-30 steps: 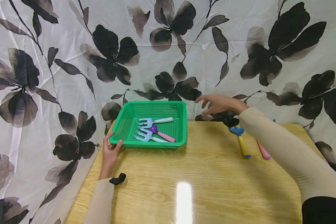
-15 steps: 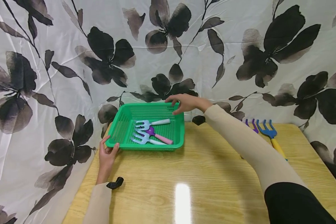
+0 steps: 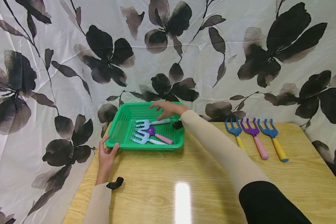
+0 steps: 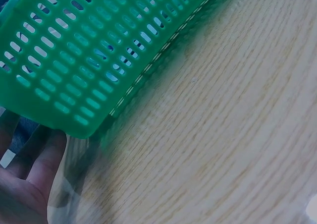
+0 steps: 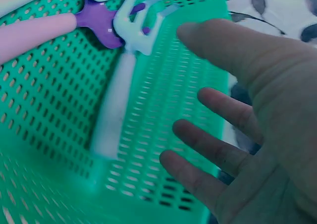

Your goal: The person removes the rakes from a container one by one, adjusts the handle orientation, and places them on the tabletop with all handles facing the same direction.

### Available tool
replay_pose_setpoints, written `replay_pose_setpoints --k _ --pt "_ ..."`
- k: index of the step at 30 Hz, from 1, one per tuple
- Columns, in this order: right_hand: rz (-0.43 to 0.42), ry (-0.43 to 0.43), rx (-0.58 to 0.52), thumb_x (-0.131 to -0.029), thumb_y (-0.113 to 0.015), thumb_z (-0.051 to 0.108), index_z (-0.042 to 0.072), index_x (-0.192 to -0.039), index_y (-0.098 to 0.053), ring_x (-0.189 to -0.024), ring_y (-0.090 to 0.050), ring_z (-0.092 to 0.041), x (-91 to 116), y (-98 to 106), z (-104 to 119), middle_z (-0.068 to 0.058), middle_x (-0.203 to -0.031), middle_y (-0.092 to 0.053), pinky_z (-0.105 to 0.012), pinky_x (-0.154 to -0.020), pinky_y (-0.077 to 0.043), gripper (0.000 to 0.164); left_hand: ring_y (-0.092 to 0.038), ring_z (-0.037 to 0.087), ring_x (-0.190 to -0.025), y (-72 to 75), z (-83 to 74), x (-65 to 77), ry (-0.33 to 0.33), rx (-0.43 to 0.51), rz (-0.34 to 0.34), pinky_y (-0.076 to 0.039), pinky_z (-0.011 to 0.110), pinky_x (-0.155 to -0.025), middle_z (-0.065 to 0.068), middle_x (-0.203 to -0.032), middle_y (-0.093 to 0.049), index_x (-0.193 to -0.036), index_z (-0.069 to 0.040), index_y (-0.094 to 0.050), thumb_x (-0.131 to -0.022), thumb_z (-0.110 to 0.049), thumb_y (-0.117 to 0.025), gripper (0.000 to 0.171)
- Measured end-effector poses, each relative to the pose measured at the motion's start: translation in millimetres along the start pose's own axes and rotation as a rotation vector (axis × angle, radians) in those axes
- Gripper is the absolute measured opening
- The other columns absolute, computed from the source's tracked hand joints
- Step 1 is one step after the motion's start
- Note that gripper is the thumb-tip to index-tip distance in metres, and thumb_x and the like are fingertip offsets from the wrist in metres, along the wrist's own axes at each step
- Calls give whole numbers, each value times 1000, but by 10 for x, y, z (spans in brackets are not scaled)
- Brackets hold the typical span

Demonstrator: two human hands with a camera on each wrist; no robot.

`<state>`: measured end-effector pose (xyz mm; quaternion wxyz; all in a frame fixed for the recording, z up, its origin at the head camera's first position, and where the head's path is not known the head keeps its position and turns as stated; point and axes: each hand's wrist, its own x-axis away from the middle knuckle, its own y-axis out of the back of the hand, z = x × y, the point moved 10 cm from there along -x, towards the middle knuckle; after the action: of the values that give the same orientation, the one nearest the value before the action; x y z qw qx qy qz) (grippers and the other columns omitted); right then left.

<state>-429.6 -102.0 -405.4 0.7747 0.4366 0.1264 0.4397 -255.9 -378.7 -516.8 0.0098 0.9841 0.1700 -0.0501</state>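
Note:
A green plastic basket [image 3: 145,146] with slotted walls stands at the table's back left. My left hand [image 3: 105,158] holds its near left corner, thumb on the front side and fingers on the left; the left wrist view shows fingers [image 4: 47,164] at that corner. Inside lie two toy garden forks with pale blue heads and white handles, the rear fork [image 3: 162,121] and the front fork [image 3: 142,137], with a purple-headed, pink-handled tool [image 3: 163,138] between them. My right hand [image 3: 169,109] hovers over the basket's back right part, fingers spread and holding nothing, beside the rear fork's handle [image 5: 114,110].
Three more toy forks lie in a row on the right of the table: a blue and yellow one [image 3: 233,130], a purple and pink one [image 3: 253,132], and another blue and yellow one [image 3: 273,137]. A floral cloth [image 3: 212,62] hangs behind the table [image 3: 212,193].
My right hand has moved left from beside the basket to over its inside, and its arm no longer covers the forks on the right. The left hand has stayed at the basket's corner.

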Motion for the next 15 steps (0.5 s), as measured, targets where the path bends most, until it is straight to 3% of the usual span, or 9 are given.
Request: replay_pose_setpoints --k 8,10,15 --pt "99 -104 50 -97 -73 12 24 -158 -38 -142 -43 -37 -168 -306 -178 -19 -154 -47 -53 -112 -40 72 -66 7 -107 -39 0 -6 -32 -14 -5 -53 18 -85 12 -122 -67 -155 -19 -39 -100 -14 -70 63" --pt "104 -121 49 -98 -72 12 24 -158 -39 -143 -41 -36 -195 -346 -212 -19 -154 -46 -52 -112 -40 71 -66 7 -108 -33 -10 -1 -32 -12 -3 -53 17 -86 17 -126 -65 -155 -19 -38 -100 -14 -69 63" --pt "126 -177 71 -98 -70 8 23 -158 -40 -143 -43 -34 -261 -451 -300 -18 -155 -46 -49 -108 -44 69 -65 6 -108 -79 -232 86 -18 -2 31 -53 18 -88 35 -137 -55 -157 -13 -34 -101 -12 -68 66"
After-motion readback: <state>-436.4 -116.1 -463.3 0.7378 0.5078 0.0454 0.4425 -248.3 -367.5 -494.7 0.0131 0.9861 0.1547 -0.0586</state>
